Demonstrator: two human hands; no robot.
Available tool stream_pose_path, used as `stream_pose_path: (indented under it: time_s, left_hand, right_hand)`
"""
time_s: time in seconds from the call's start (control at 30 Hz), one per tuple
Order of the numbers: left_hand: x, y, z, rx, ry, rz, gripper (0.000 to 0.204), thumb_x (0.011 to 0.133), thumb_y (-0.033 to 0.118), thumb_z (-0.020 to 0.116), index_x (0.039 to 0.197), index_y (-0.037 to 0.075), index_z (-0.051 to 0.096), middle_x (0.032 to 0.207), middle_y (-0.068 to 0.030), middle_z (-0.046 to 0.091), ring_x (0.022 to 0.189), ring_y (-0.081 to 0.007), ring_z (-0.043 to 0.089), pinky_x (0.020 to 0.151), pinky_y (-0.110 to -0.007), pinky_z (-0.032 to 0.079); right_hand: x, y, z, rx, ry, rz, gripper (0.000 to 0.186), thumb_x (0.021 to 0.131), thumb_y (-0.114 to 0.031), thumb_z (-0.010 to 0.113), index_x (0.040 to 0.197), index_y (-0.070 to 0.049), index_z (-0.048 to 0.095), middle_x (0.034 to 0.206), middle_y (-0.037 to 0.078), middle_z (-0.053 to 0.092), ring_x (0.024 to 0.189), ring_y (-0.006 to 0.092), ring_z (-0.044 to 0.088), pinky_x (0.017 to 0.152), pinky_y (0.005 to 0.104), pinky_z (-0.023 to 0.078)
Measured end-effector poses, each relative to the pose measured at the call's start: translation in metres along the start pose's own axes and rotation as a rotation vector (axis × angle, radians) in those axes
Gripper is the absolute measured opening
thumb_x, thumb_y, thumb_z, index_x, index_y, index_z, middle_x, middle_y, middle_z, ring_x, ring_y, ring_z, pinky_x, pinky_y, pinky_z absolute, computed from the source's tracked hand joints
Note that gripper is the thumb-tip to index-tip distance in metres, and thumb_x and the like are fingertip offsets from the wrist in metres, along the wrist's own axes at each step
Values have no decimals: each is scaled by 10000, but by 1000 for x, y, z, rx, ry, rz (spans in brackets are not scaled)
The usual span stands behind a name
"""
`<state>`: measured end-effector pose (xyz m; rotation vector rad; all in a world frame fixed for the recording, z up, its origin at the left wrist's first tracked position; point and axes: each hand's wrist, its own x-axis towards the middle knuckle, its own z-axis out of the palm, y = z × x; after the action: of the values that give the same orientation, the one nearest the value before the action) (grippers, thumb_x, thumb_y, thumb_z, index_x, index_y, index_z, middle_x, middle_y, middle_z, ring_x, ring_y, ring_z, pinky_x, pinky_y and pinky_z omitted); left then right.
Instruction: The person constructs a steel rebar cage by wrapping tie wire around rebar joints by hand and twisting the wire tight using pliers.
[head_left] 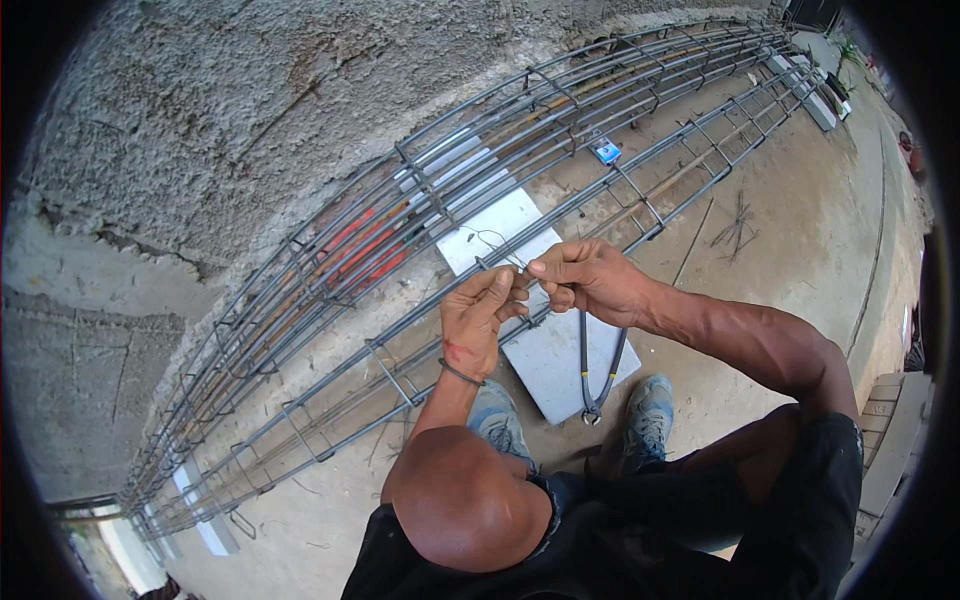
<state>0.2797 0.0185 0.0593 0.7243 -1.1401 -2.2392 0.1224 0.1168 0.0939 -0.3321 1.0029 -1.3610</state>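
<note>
Fingers [499,288] of the left hand [470,325] are pinched together on a thin wire [482,236], and thumb and fingers of the right hand [592,278] are closed on it too, the two sets of fingertips just beside each other. From them the wire bends into a narrow loop toward eleven o'clock, above the steel bars. A dark band [461,373] circles the left wrist.

Around the hands, a long cage of steel bars [432,197], crossed by bent square hoops, runs from eight o'clock to two o'clock. At five o'clock from the hands, a pale slab [545,372] lies on the ground, with pincers [586,365] over it, their slightly spread handles toward twelve and their head toward six, near the slab's edge. One shoe [497,415] is at six o'clock, the other [650,412] between four and five.

Farther off, a small blue packet [605,151] sits among the bars at one o'clock, and something red shows [362,250] behind them between nine and ten. Between two and three, a tangle of loose wires [738,228] lies on the ground. A rough grey wall [230,110] fills ten to eleven o'clock.
</note>
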Motion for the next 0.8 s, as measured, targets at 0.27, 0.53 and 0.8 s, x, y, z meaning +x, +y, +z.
stream_pose_path:
  time_s: [0.27, 0.53, 0.8]
  left_hand:
    - [2, 8, 11, 73, 39, 230, 210, 856, 107, 660, 995, -50, 659, 868, -125, 671, 672, -131, 587, 573, -245, 483]
    - [16, 4, 15, 522, 296, 613, 119, 838, 30, 658, 895, -74, 661, 757, -108, 652, 598, -114, 576, 522, -218, 464]
    - [15, -13, 17, 464, 269, 541, 99, 823, 10, 663, 896, -54, 679, 766, -100, 671, 641, -117, 632, 552, -248, 499]
  right_hand:
    - [-4, 1, 6, -577, 73, -152, 153, 846, -144, 676, 816, 6, 670, 580, 36, 562, 518, 84, 484, 476, 245, 366]
    - [4, 2, 22, -766, 194, -207, 180, 844, -158, 657, 801, 17, 669, 624, 73, 601, 523, 118, 531, 466, 281, 414]
    - [2, -27, 12, -1878, 16, -578, 148, 815, -143, 648, 865, -6, 671, 805, 159, 629, 706, 295, 607, 675, 358, 483]
